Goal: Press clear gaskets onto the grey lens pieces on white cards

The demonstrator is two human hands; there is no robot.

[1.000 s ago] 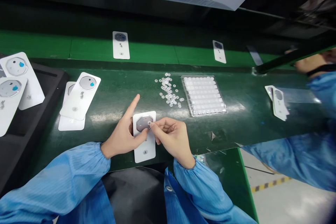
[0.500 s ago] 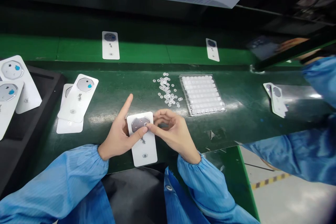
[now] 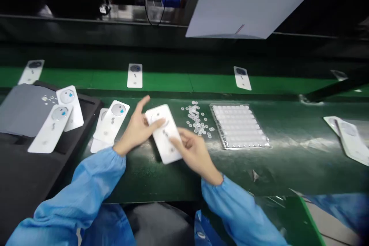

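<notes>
A white rectangular card-like panel (image 3: 163, 147), with a shiny inset at its top and dark lettering below, is tilted between my two hands above the bench. My left hand (image 3: 140, 127) grips its upper left side, thumb across the front and index finger pointing up. My right hand (image 3: 197, 153) pinches its lower right edge, thumb on the front face. To the right of the panel lie many small clear discs (image 3: 197, 121), loosely scattered. Beside them sits a clear tray (image 3: 240, 126) filled with rows of whitish round pieces. Motion slightly blurs the panel and my fingers.
Two overlapping panels (image 3: 112, 123) lie left of my left hand. More panels (image 3: 52, 130) rest on a black foam tray (image 3: 76, 138). Along the green belt (image 3: 164, 81) stand spaced panels (image 3: 135, 77). Stacked panels (image 3: 351, 138) and a co-worker's blue sleeve (image 3: 343, 211) are at right.
The panel has risen off the bench edge and tilted, and my right hand has moved from its inset to its lower right edge. My view has shifted upward and left.
</notes>
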